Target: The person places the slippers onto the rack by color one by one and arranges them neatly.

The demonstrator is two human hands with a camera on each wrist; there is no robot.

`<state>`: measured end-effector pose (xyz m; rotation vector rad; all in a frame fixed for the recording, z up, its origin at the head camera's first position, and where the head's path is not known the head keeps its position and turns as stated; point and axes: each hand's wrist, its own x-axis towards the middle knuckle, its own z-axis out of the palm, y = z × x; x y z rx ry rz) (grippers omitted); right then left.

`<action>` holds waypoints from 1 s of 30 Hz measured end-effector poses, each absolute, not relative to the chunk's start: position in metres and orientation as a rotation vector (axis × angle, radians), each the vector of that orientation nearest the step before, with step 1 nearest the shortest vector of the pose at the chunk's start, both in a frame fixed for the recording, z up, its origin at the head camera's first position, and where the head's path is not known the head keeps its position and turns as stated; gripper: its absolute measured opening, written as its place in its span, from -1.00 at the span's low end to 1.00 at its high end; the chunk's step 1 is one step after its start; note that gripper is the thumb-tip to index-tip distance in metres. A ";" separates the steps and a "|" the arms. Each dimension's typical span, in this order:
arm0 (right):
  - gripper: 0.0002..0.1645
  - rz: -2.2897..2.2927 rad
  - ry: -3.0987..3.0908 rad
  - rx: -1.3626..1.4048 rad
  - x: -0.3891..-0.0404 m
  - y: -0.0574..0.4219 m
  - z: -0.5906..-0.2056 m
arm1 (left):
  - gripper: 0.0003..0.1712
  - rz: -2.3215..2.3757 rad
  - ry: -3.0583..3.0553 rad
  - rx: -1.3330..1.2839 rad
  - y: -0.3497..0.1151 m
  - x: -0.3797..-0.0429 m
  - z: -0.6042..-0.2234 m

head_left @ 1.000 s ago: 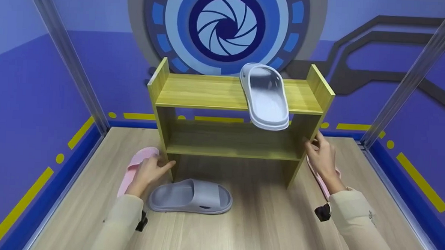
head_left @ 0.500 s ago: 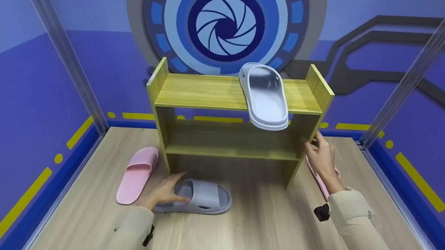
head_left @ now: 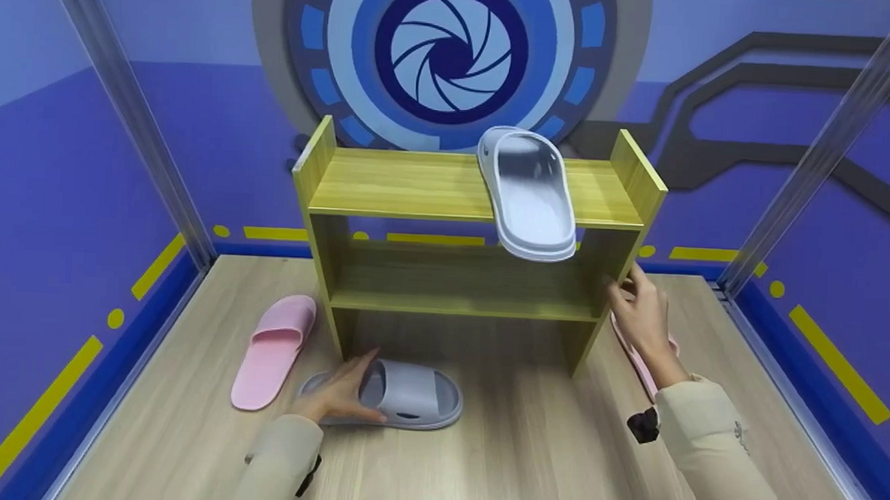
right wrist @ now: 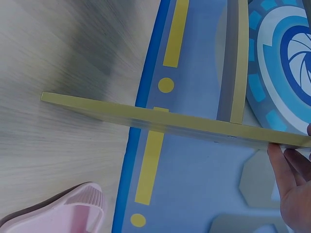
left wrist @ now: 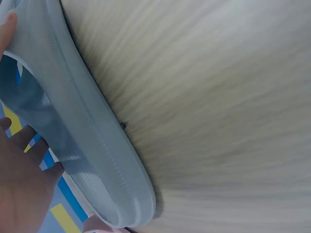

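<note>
Pale wood-grain table bearing a yellow wooden shelf unit, flanked by two pink slippers; a grey wide-strapped slipper lies in front.

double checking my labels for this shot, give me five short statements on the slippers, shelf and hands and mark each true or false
1. A pale grey rounded slipper overhangs the front edge of the yellow wood-grain shelf. True.
2. The left hand is at that overhanging slipper. False: it is at the darker grey strapped slipper in front of the shelf.
3. The right hand holds the shelf's right side panel. True.
4. Two pink strapped slippers lie on one side of the shelf. False: the left pink slipper and right pink slipper lie on opposite sides.
5. The darker slipper's strapped end points right in the head view. True.
</note>
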<state>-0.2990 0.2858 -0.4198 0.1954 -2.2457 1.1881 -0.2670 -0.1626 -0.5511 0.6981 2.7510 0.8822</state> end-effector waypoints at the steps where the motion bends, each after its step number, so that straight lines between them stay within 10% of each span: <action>1: -0.61 1.185 -2.246 0.194 -0.299 0.286 -0.420 | 0.30 0.863 2.755 0.703 -0.163 -0.267 -0.551; 30: -0.62 1.148 -2.239 0.205 -0.299 0.286 -0.420 | 0.22 0.556 2.858 0.797 -0.150 -0.272 -0.529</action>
